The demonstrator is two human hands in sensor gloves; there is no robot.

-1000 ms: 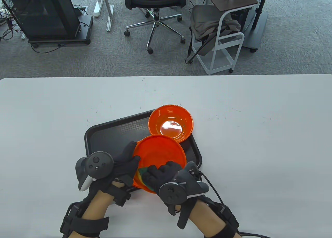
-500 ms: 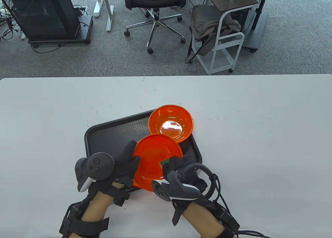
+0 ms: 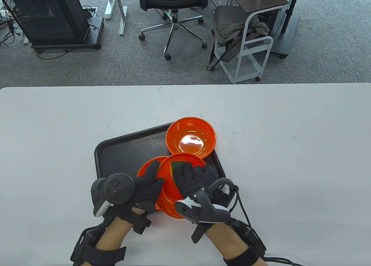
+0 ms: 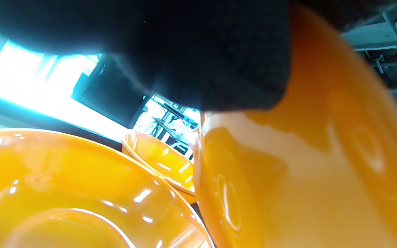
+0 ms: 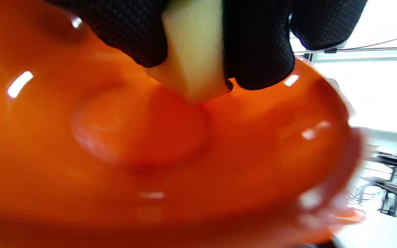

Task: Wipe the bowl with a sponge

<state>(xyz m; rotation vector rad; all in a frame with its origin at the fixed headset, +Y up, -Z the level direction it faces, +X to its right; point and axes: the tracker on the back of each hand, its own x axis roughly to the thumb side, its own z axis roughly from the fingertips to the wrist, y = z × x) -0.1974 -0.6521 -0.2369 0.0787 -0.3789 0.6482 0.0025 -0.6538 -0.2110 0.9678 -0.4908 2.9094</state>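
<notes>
My left hand (image 3: 153,177) grips the near-left rim of a tilted orange bowl (image 3: 169,197) held above the tray. My right hand (image 3: 192,174) holds a green and yellow sponge (image 3: 175,165) and presses it on the bowl's inside, near the far rim. In the right wrist view my fingers (image 5: 257,44) pinch the sponge (image 5: 193,51) against the bowl's inner wall (image 5: 143,137). In the left wrist view my glove (image 4: 184,51) lies on the bowl's outside (image 4: 305,172).
A second orange bowl (image 3: 145,167) lies on the black tray (image 3: 121,150) under the held one. A third orange bowl (image 3: 191,137) sits at the tray's far right corner. White table (image 3: 289,161) lies all around.
The held bowl has come up and to the right, uncovering the bowl beneath it. My right hand has slid the sponge from the near rim up to the far side.
</notes>
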